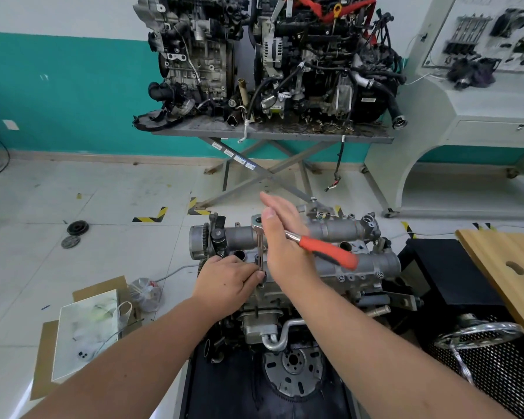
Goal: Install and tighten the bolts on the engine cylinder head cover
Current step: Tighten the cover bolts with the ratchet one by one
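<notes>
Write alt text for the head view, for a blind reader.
A person's left hand pinches the lower end of a ratchet wrench's extension at the near edge of an engine cylinder head cover, while the open right hand pushes the wrench's orange handle with straight fingers. Two more engines stand on a lift table behind.

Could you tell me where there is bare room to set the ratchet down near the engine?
Bare floor tiles lie left of the engine, between the pulley discs and the cardboard box. The wooden board at right is bare. The cylinder head cover is crowded.
</notes>
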`<state>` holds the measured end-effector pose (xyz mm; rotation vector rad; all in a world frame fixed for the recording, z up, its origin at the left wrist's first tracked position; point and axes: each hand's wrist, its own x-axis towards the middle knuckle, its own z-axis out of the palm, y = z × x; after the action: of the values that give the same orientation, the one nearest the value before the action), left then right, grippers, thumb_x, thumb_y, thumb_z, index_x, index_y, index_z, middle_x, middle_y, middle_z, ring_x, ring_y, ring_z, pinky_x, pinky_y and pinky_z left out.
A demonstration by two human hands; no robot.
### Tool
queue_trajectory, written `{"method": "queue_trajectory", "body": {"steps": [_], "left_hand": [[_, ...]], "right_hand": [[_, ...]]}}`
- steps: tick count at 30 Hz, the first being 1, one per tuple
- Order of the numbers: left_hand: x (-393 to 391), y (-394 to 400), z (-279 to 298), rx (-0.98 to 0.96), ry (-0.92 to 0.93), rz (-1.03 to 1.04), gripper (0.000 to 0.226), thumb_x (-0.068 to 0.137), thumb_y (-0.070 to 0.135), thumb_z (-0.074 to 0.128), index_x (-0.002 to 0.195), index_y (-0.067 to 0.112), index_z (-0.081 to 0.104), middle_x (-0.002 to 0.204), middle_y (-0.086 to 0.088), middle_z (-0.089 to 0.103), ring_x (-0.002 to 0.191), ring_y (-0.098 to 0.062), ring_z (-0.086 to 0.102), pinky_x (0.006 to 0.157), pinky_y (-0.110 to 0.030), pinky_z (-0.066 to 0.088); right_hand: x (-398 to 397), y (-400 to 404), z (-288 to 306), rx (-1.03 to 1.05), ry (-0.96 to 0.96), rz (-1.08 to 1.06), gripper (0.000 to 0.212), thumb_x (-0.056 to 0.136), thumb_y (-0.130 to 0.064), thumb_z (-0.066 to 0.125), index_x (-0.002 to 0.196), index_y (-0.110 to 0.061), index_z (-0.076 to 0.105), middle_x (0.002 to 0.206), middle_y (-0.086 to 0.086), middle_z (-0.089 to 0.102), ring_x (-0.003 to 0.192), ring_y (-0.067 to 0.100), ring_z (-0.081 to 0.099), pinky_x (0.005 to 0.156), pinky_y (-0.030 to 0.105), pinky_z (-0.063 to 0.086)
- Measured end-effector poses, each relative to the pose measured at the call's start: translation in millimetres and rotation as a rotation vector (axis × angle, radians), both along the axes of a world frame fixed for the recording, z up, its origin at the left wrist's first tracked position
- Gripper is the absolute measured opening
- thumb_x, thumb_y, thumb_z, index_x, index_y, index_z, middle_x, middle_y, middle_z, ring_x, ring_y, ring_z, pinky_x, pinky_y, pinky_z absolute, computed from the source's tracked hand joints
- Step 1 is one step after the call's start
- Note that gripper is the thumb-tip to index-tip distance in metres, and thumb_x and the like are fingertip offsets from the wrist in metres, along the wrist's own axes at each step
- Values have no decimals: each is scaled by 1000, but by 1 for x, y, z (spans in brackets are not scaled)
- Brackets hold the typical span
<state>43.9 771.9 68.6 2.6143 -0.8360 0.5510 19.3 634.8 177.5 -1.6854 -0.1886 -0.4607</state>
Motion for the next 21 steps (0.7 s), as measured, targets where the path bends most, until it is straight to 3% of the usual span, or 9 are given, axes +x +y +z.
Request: {"method": "queue_trajectory", "body": {"steps": [2,5,8,10,12,14,18,19,21], "left_hand": [[1,0,0,-45,-35,-7,38,99,41,38,69,29,58,60,12,59,66,-13,59,60,-28,33],[1,-2,3,-106,-132,-16,47,103,35,29,60,27,47,53,10,50,51,-15,50,56,-24,27],[1,-3,6,-82,-171,9,58,104,43,7,58,28,39,51,10,45,47,-14,44,53,-22,25],[2,-2,4,-5,-106,49,45,104,37,15,62,31,32,52,13,38,49,-12,44,53,-23,25],[5,0,-2,13,-7,27,32,100,40,34,69,35,35,57,16,37,54,-8,44,54,-26,33],[8,1,-4,-34,61,-59,29,101,41,40,72,39,35,60,16,44,58,-6,44,55,-24,33],[5,-5,-2,-43,-106,-2,33,92,36,45,60,26,49,53,8,52,50,-17,48,51,-26,37],[4,-4,-3,-31,-113,6,35,92,37,44,62,23,57,55,6,57,52,-19,52,52,-28,42],[2,-1,-5,-8,-78,28,38,95,42,41,67,26,62,58,10,60,58,-16,56,56,-29,42]], "right_hand": [[5,-2,-6,-229,-243,-52,31,101,-27,49,126,-21,66,139,0,55,127,11,53,106,25,42],[12,-4,-10,-605,-558,-123,25,96,-14,59,113,-3,74,131,17,63,118,36,60,97,48,52],[12,-10,-1,-751,-666,-65,18,93,-11,64,105,-3,76,114,12,72,108,35,66,85,49,55],[10,-15,5,-883,-680,-47,12,90,-10,68,97,-6,77,100,7,73,94,31,67,78,43,53],[9,-17,14,-1093,-623,-124,9,81,-11,74,90,-11,75,87,4,67,81,29,62,75,42,50],[7,-13,25,-1286,-494,-206,9,81,-18,69,90,-15,71,83,3,63,80,29,59,91,49,49],[-1,4,55,-1538,-45,-90,45,97,-54,35,107,-20,63,100,4,65,103,30,56,115,67,13],[0,7,61,-1559,31,-39,51,98,-57,28,112,-21,62,107,5,66,109,31,55,115,67,11],[5,8,70,-1507,113,59,50,101,-54,24,108,-21,61,105,3,66,107,29,58,108,58,30]]}}
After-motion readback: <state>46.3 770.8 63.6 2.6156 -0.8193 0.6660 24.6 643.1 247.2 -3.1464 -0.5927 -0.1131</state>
